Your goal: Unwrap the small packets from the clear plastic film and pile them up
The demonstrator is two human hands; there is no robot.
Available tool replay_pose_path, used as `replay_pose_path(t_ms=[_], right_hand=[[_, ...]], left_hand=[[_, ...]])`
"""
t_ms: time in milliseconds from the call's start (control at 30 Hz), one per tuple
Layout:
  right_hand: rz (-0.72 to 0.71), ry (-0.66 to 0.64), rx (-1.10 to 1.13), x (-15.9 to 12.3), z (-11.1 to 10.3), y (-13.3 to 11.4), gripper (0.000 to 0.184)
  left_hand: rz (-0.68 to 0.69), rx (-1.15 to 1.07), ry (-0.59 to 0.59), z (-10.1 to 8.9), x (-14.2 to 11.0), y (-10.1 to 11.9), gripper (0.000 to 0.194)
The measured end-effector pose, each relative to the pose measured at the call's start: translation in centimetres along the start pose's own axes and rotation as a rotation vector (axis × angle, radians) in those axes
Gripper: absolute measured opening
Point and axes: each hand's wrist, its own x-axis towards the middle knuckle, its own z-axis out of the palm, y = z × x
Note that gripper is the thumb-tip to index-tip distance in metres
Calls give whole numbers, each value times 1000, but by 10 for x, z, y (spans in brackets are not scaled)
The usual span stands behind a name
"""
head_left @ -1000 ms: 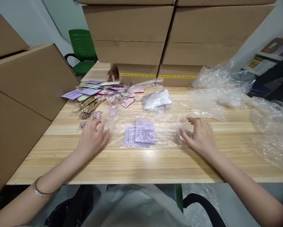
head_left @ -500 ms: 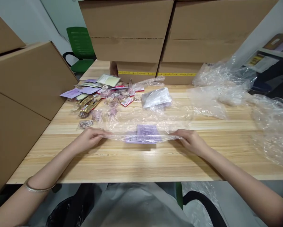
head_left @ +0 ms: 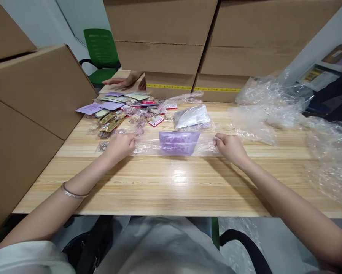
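A clear plastic bag (head_left: 146, 146) is stretched sideways between my two hands above the wooden table (head_left: 171, 190). My left hand (head_left: 120, 146) is closed on its left end, and my right hand (head_left: 230, 147) grips the right end. Inside the film, at the middle, sits a flat purple packet (head_left: 178, 144); its printing is too blurred to read. Just beyond it lies a silvery-white wrapped packet (head_left: 192, 117). Near my left hand rests a small bag of dark bits (head_left: 103, 145), partly hidden by the hand.
Heaped at the back left are purple and green packets, gold sachets (head_left: 110, 123) and red-and-white boxes (head_left: 156, 121). Crumpled clear film (head_left: 273, 102) covers the right side. Tall cardboard boxes (head_left: 42, 87) stand left and behind. Another person's hand (head_left: 125, 80) reaches in beyond the heap.
Both my hands have moved up and away from me, raising the bag with the purple packet, which now faces me more upright. Another person's hand has come into view behind the heap.
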Motion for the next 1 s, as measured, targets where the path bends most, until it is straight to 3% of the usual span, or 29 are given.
replay_pose_path(t_ms=[200, 300, 367, 433, 500, 567, 633, 700, 800, 1000], right_hand=[[43, -189, -367, 13, 16, 3, 28], [35, -177, -414, -3, 23, 12, 33], [3, -84, -368, -18, 20, 18, 40], [-159, 55, -289, -33, 12, 23, 53], [-447, 99, -193, -45, 6, 24, 63], [-675, 10, -100, -52, 7, 22, 66], [-735, -47, -44, -55, 14, 18, 59], [-718, -27, -38, -53, 23, 16, 47], [-684, 25, -93, -52, 28, 15, 29], [-423, 170, -96, -47, 18, 5, 21]], left_hand=[[70, 98, -149, 18, 12, 3, 32], [92, 98, -159, 23, 1, 1, 34], [129, 84, -76, 20, -11, -3, 39], [249, 33, 104, 14, -25, -6, 46], [463, -69, 258, 9, -37, -7, 52], [650, -171, 240, 10, -43, -3, 57], [718, -222, 127, 17, -42, 2, 55], [699, -226, 57, 27, -37, 7, 47], [651, -272, 83, 34, -32, 10, 36], [375, -344, 150, 14, -31, 20, 31]])
